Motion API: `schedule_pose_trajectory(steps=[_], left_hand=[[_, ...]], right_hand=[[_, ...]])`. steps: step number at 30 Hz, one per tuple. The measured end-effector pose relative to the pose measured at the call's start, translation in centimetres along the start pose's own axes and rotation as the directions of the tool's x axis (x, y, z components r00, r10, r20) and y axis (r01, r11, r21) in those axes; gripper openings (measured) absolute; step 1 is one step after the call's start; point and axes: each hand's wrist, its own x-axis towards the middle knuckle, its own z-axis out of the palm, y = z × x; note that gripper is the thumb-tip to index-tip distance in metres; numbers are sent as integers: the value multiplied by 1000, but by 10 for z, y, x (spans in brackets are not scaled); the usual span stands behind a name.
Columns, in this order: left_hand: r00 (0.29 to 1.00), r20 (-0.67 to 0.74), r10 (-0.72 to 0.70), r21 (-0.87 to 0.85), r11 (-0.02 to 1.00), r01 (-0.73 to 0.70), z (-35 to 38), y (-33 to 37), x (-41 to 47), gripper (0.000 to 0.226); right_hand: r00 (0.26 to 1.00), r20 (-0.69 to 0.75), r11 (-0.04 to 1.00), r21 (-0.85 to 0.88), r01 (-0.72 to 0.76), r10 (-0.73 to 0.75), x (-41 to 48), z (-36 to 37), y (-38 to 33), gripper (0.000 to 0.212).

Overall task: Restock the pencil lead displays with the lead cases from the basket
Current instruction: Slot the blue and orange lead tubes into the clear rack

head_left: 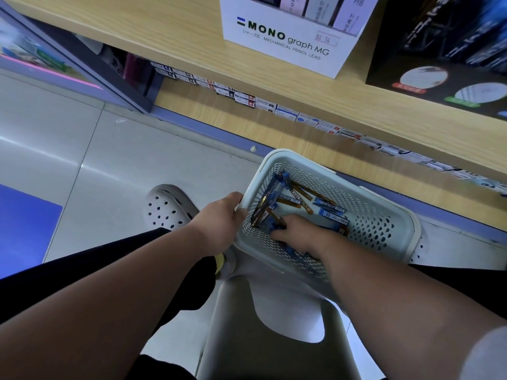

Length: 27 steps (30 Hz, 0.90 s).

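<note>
A white MONO lead display box (285,45) stands on the wooden shelf (153,31) above; a grey stool (263,338) carries the perforated basket (384,223). The left hand (219,223) clasps the basket's left rim. The right hand (299,237) reaches inside, fingers curled among blue and amber lead cases (296,198); whether it pinches one, I cannot tell

Even, cool indoor light fills the scene, with soft glare on the floor (82,149) left of the hands. Shadows are faint, deepest under the shelf (192,31) above the hands. The wide lens bends straight edges near the borders. Boxes far right of the hands smear with blur; the forearms at the bottom look soft.
</note>
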Motion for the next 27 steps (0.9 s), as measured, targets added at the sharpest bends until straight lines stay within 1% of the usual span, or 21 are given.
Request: schedule_pose_trajectory(steps=[3,5,8,10,12,14,15,16,17,18,19,20,21,23,24,25,26,27], left_hand=[[1000,-1,7,1,1000,-7,-1,1,-1,19],[1000,5,-1,5,1000,1,-1,2,-1,17],[1000,4,-10,24,1000,10,-2,2,0,14],[1000,2,-19,35,999,19,-2,4,0,14],[999,1,-34,47,998,34,-2,5,-1,17],[999,-9,-44,74,996,44,-3,7,-1,20],[998,-33,-47,89,995,50,-4,8,-1,22],[995,-87,-43,107,993,52,-5,10,-2,25],[983,-181,-20,131,990,44,-6,13,-3,29],[953,-302,27,161,987,23,-7,16,-4,31],[903,-418,97,195,981,-16,-9,22,-5,31],[852,-486,194,246,966,-79,-9,30,-6,27],[815,-496,301,309,938,-159,-8,39,-5,22],[774,-404,488,414,852,-321,1,57,-1,17],[774,-332,539,435,816,-381,8,65,2,16],[801,-246,546,438,800,-411,18,71,6,14],[848,-149,509,430,805,-408,28,77,11,14],[896,-36,442,429,817,-385,39,82,17,19]], right_hand=[[1000,-16,992,127,-20,22,-2,-6,2,12],[1000,-27,985,171,-3,8,-4,-9,0,8],[999,-48,970,243,-3,16,-7,-13,0,17],[997,-65,957,289,-15,35,-9,-14,4,18],[996,-82,948,317,-5,32,-12,-17,9,12],[995,-103,923,384,27,14,-18,-21,13,5],[993,-121,905,424,44,8,-23,-25,15,3],[990,-144,889,454,64,3,-27,-28,18,4],[986,-166,875,477,81,0,-33,-32,20,5],[983,-182,868,488,92,-3,-40,-36,22,7],[981,-191,868,486,102,-8,-49,-40,25,8],[980,-198,873,476,110,-15,-58,-45,27,10],[979,-203,881,459,117,-24,-69,-50,29,12],[974,-221,880,455,138,-39,-92,-59,32,8],[970,-239,870,467,156,-46,-104,-64,34,6],[963,-263,859,480,179,-54,-116,-69,36,6],[955,-290,847,490,205,-64,-127,-74,38,7],[946,-318,835,500,231,-71,-138,-78,41,7]])
